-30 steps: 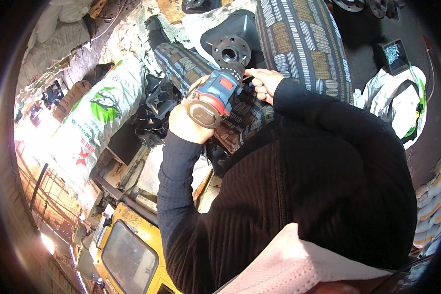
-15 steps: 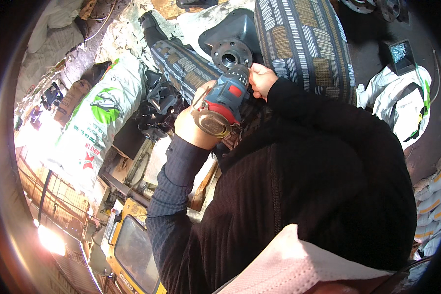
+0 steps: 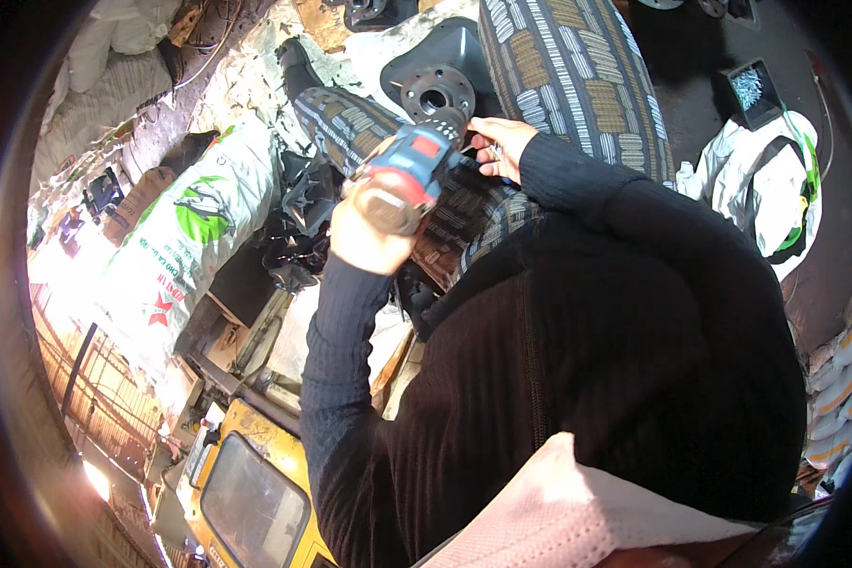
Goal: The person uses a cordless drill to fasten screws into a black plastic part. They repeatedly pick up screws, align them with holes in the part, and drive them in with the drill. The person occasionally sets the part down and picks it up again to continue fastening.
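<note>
My left hand (image 3: 367,237) is wrapped round a blue and red cordless drill (image 3: 409,163). The drill's dark chuck (image 3: 448,121) points away from me, close to the near edge of a round black flange (image 3: 459,93) with bolt holes and a wide centre hole. This flange stands on a black part with a broad, rounded base (image 3: 402,68), between my patterned trouser legs. My right hand (image 3: 506,150) is just right of the chuck, fingers curled in. What they hold, if anything, is hidden.
An open black box (image 3: 750,92) of small pale-blue pieces stands at the right, beside a white sack (image 3: 762,194). A white and green sack (image 3: 185,232) lies left, near a pile of black parts (image 3: 303,208). Similar black parts (image 3: 374,11) sit at the far edge.
The drill has drawn back slightly toward me and left, with its rear blurred. My right hand has come off the flange's edge and turned, its fingers now more visible. The view has shifted slightly.
</note>
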{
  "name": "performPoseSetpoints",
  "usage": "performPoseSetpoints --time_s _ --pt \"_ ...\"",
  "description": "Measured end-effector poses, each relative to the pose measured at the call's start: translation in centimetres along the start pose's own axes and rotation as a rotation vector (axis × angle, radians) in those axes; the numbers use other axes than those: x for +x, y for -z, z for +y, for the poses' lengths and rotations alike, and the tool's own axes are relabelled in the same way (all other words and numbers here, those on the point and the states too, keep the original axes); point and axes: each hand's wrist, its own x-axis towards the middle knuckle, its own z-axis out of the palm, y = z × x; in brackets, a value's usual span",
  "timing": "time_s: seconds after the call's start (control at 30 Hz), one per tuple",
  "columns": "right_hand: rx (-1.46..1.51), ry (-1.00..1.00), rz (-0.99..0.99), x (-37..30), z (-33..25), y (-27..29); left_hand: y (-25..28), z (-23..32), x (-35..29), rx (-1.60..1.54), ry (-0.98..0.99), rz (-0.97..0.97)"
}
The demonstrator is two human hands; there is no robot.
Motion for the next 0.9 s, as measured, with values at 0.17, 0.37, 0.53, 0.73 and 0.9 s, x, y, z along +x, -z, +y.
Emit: performPoseSetpoints --time_s 0.17,0.37,0.53,0.73,0.9 --pt "0.214 0.047 -0.392 -3.2 -0.4 1.5 0.4 1.1 -4.8 0.153 -0.163 0.069" --pt "0.098 0.156 -0.484 -3.1 -0.6 0.4 -1.3 1.3 -8.0 -0.075 -0.028 0.210" --pt "-0.029 0.145 -0.562 -3.7 -1.0 0.4 -2.3 0.4 -8.9 -0.043 -0.039 0.171" --pt "-0.096 0.131 -0.587 -3.6 -1.3 0.2 -2.4 -0.4 -8.5 0.009 -0.095 0.142" --pt "-0.132 0.134 -0.595 -3.5 -1.4 0.3 -1.8 -0.6 -8.1 -0.034 -0.178 0.210"
